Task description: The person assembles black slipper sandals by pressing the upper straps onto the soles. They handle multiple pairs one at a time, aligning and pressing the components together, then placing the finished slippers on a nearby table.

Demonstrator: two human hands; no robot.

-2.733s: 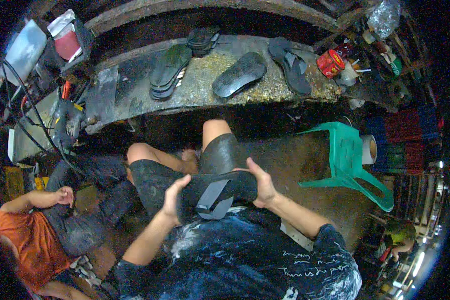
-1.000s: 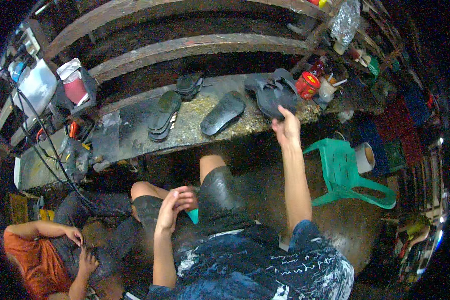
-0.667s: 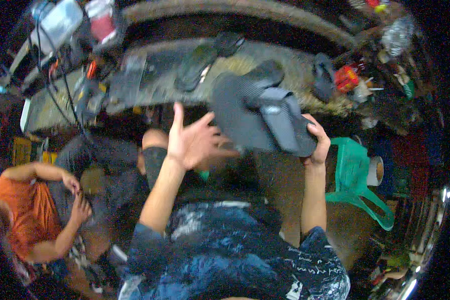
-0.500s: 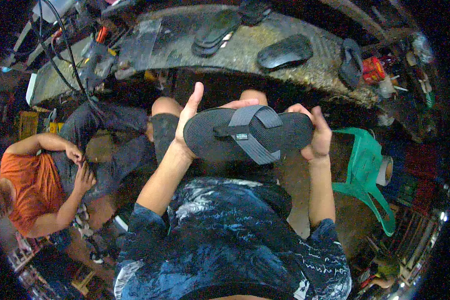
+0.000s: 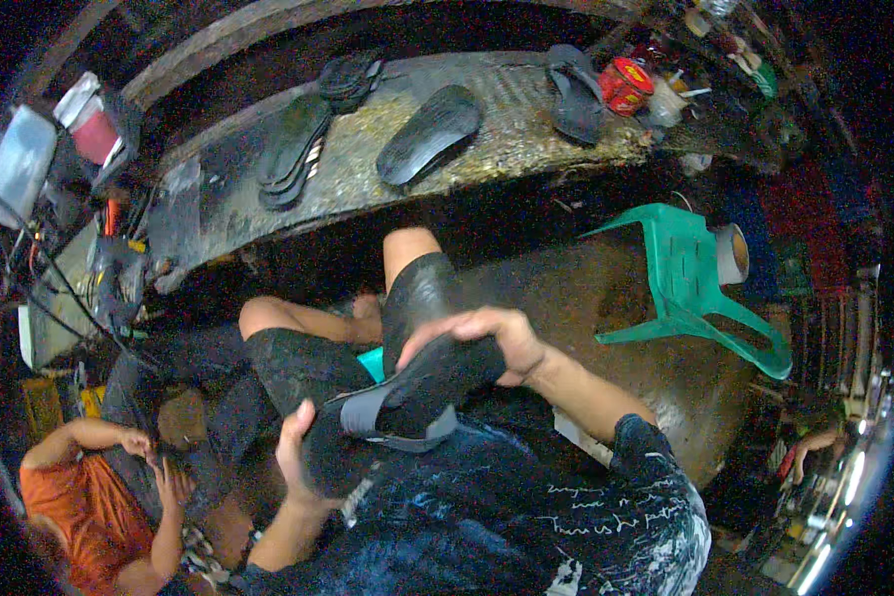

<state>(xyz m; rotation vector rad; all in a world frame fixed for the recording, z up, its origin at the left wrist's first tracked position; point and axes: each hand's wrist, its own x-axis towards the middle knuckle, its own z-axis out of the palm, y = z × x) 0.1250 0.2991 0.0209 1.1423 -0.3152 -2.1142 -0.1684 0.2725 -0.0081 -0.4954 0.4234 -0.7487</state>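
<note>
A black sandal point(image 5: 417, 402) with grey crossed straps is held low in front of my shirt, tilted so that one end points up and to the right. My left hand point(image 5: 296, 457) grips its lower left end, thumb raised along the edge. At the other end, my right hand point(image 5: 502, 343) is wrapped over the sole with the fingers on its far edge. Parts of the sole are hidden by my fingers or blend into the dark shirt. On the bench beyond lie a loose black sole point(image 5: 432, 134) and a small stack of dark soles point(image 5: 293, 164).
The worn bench point(image 5: 233, 189) curves across the far side, bearing a dark slipper point(image 5: 574, 99) and a red container point(image 5: 626, 86). A green plastic chair point(image 5: 677, 263) stands right, beside a pale roll point(image 5: 731, 254). A person in orange point(image 5: 89, 497) sits close at my left.
Both hands have brought the sandal down toward my body and tilted it, its right end now higher. My right hand has shifted over that end. The whole view has turned.
</note>
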